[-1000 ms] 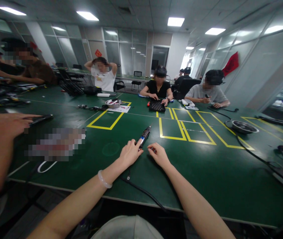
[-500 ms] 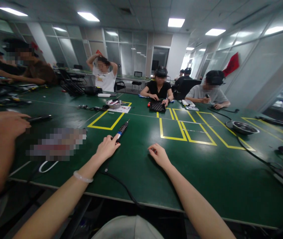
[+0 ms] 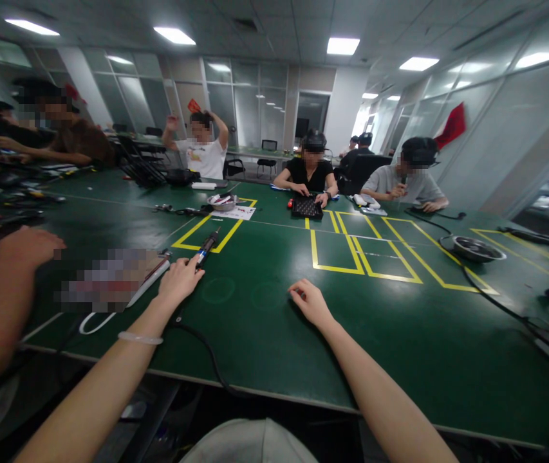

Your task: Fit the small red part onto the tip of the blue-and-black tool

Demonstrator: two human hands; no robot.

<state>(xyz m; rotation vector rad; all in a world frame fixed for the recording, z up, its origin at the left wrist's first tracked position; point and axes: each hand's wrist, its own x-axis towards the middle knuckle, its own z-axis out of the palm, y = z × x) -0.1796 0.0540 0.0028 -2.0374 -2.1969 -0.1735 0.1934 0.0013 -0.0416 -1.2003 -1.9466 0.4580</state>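
In the head view my left hand (image 3: pixel 181 280) is closed over an electric screwdriver (image 3: pixel 207 247). Its dark tip points away from me, and a blue band shows just ahead of my fingers. From behind the hand a black cord (image 3: pixel 206 350) runs over the table's near edge. My right hand (image 3: pixel 311 301) rests on the green table (image 3: pixel 264 334) with its fingers loosely curled and a gap by the thumb; nothing is seen in it. Left of my left hand lies a flat device with a blurred screen (image 3: pixel 110 280) and a white cable loop (image 3: pixel 94 323).
Yellow tape rectangles (image 3: pixel 336 270) mark the table. A metal bowl (image 3: pixel 223 202) sits beyond my left hand, and a round dish (image 3: pixel 477 248) at the right near black cables. A neighbour's arm (image 3: pixel 6 302) reaches in at left. Across the table, a person works at a black tray (image 3: pixel 307 206).
My left hand has moved left with the screwdriver, toward the flat device, and the cord has shifted with it. My right hand stays put. The neighbour's hand at left has moved slightly.
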